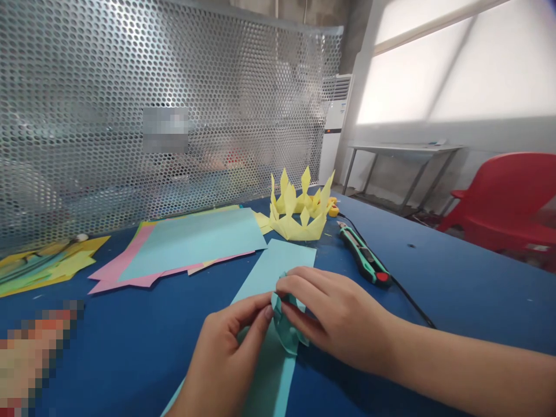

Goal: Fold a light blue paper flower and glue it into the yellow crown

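1. A blue table (pixel 456 301) spans the lower frame; a perforated metal screen (pixel 217 87) fills the upper left.
2. Lower centre, left hand (pixel 232 341) and right hand (pixel 339 315) pinch 1 folded teal paper (pixel 285 335) over a teal strip (pixel 289 255).
3. Near centre, 1 yellow crown (pixel 302 230) stands.

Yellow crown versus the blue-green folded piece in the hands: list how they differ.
Colour: the yellow crown is pale yellow; the folded piece is blue-green.
Pose: the crown stands by itself on the blue table; the folded piece is held between the left hand and right hand.
Shape: the crown shows an open ring of tall points; the folded piece looks curved, partly hidden by fingers.
Shared: both look like folded paper.
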The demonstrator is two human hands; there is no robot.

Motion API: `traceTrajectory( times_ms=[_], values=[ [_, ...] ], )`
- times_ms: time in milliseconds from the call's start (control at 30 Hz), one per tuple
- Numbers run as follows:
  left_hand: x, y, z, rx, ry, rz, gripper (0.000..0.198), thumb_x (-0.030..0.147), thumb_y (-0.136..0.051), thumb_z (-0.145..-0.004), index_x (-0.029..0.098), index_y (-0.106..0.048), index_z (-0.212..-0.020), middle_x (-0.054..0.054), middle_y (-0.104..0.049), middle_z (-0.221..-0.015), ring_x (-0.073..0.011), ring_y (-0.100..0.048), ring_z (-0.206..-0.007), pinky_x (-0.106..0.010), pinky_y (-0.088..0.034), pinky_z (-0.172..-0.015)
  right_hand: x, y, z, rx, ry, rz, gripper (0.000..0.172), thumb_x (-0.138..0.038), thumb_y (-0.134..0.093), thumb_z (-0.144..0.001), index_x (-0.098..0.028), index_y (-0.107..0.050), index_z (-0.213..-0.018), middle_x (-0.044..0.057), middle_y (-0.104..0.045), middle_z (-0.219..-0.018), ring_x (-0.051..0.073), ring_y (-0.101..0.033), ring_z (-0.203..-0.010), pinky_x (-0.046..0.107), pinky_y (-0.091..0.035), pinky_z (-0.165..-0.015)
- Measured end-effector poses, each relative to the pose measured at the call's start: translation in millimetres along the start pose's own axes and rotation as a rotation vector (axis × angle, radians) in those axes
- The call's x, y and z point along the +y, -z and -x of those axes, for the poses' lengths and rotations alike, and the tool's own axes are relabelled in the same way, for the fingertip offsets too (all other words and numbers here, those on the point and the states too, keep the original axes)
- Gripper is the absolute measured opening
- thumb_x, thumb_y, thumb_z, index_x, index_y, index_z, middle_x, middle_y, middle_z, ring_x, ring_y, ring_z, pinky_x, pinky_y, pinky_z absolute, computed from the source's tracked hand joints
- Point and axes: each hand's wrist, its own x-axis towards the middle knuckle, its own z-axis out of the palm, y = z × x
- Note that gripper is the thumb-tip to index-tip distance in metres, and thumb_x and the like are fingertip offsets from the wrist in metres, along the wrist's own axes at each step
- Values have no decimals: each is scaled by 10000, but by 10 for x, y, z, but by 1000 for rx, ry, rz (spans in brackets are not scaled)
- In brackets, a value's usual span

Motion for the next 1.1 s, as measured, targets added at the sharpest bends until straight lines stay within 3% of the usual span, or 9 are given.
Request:
traceTrajectory(
  times_ms=[267, 700, 933, 1100],
  values=[
    [38, -47, -25, -43, -24, 77, 308, 212, -654, -798, 300, -735, -1082, 26, -769, -996, -174, -701, -880, -241, -523, -858, -7, -2, 16, 18, -7, 8, 185, -175, -425, -960, -150, -578, -858, 56, -621, -736, 170, -588, -673, 273, -497, -612],
    [43, -22, -84, -39, 109, 278, 228, 252, -735, -740, 266, -780, -963, -10, -787, -889, -187, -720, -782, -263, -557, -798, -62, 20, 38, -20, -6, 14, 288, -136, -381, -980, -142, -618, -817, 45, -595, -674, 161, -567, -581, 267, -494, -544],
    [-11, -16, -86, 62, 136, 360, 302, 367, -751, -736, 266, -753, -1020, -6, -782, -965, -178, -720, -886, -242, -555, -841, -71, 5, 55, -18, 22, 2, 264, -121, -416, -973, -86, -677, -955, 129, -706, -879, 212, -686, -833, 333, -601, -751],
    [35, -7, -97, 117, 181, 379, 470, 384, -803, -665, 220, -705, -1095, -10, -789, -859, -184, -728, -867, -208, -563, -738, -77, 0, 63, -57, 16, 18, 274, -96, -430, -953, -44, -680, -1054, 186, -704, -987, 266, -683, -943, 397, -612, -817]
  ],
)
